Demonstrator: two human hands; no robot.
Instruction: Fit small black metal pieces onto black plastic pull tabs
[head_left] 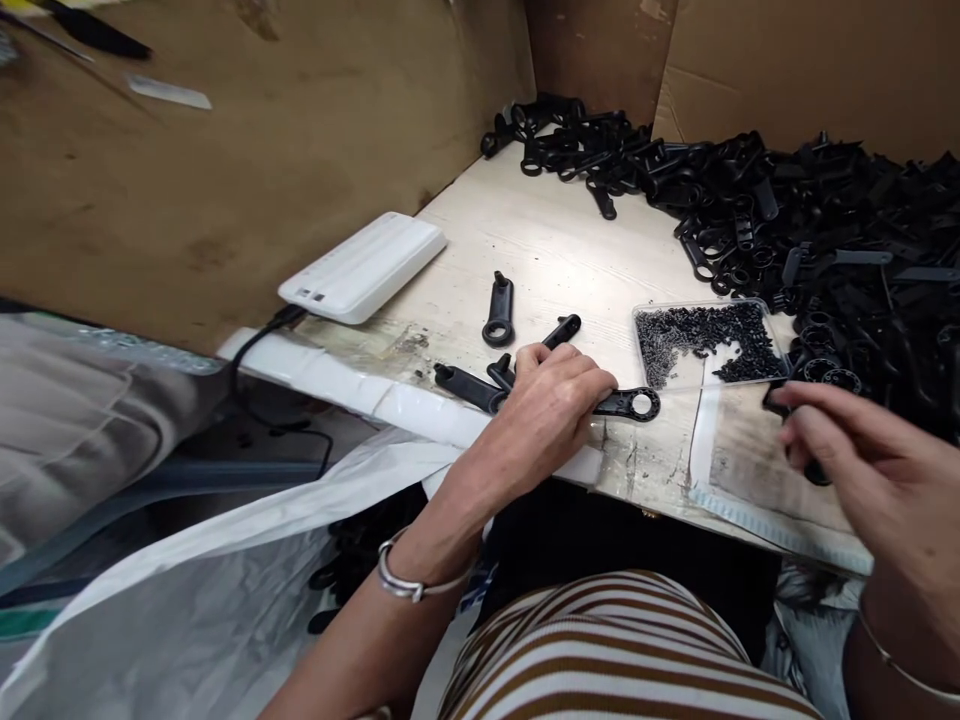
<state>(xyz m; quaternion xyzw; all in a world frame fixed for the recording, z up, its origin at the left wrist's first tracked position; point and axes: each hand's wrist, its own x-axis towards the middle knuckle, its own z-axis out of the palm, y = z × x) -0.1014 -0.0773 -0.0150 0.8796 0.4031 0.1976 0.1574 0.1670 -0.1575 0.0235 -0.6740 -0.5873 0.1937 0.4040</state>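
My left hand (551, 410) is closed on a black plastic part (634, 404), whose ringed end sticks out to the right of the fingers. Other black parts lie by that hand: one (466, 386) to its left, another (564, 330) just above it. A separate black part (499, 310) stands apart farther up the table. My right hand (862, 450) has its fingers closed around a dark part (817, 474) that shows only partly beneath them. Between the hands, a shallow clear tray (778, 345) holds small black and grey pieces.
A large heap of black parts (795, 220) covers the back and right of the table (600, 250). A white power bank (364, 268) with a black cable lies at the left. Cardboard walls (337, 110) border the table. A white bag (225, 560) hangs below the front edge.
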